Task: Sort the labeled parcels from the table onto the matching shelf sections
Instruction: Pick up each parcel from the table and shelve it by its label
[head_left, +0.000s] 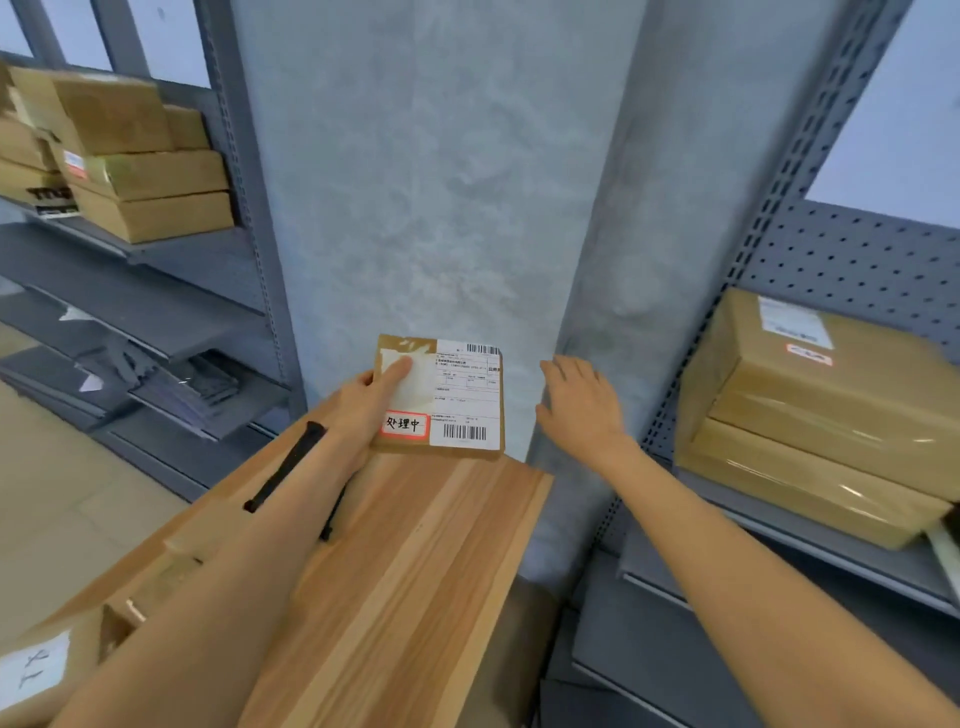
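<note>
Left hand (363, 402) fingers grasp parcel (457, 395); right hand (582, 400) fingers released, beside it.

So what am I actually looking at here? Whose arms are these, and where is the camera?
There is no machine here: a person wears a camera on the head, looking down at their own arms. The left hand holds a small parcel with a printed label and a red-edged sticker, above the far end of a wooden table. The right hand is open and holds nothing. Grey shelves on both sides carry brown boxes, where parcels get sorted.
</note>
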